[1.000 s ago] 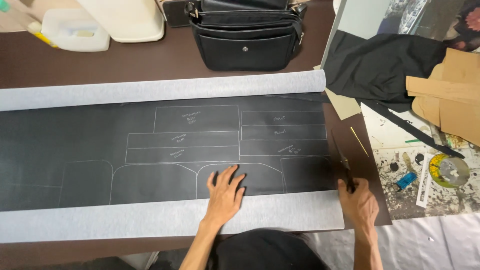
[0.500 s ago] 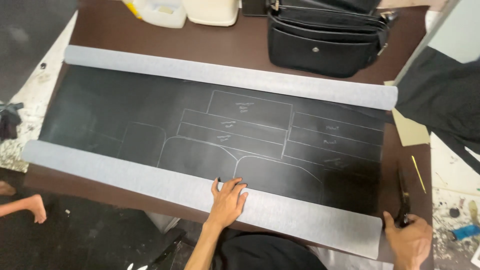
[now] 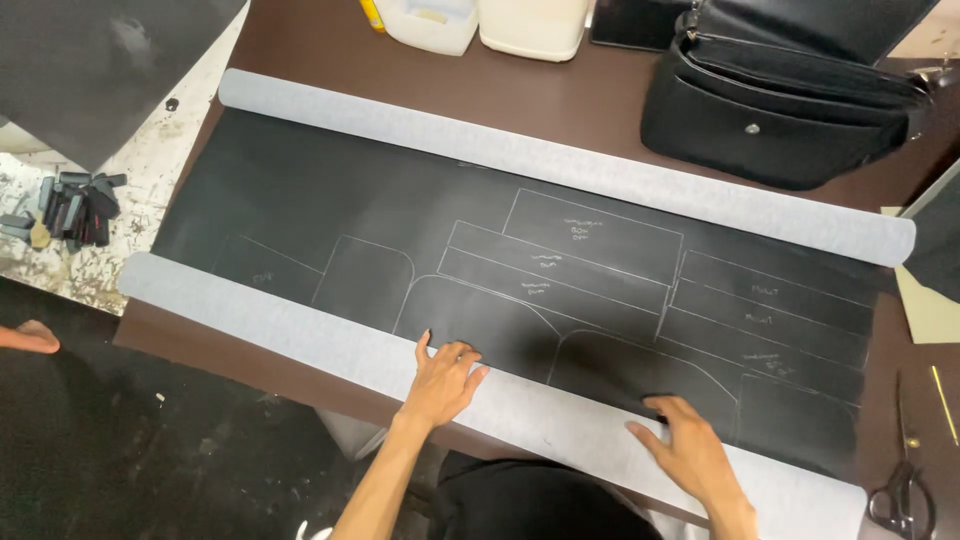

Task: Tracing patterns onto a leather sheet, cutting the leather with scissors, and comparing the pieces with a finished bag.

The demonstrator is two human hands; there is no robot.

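Right hand (image 3: 692,455) has left scissors (image 3: 903,493), now flat on smooth black sheet (image 3: 330,205).

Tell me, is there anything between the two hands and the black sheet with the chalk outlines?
No, nothing visible. The left hand and the right hand both lie flat on the near edge of the black sheet, on its curled grey border. The scissors lie apart to the right.
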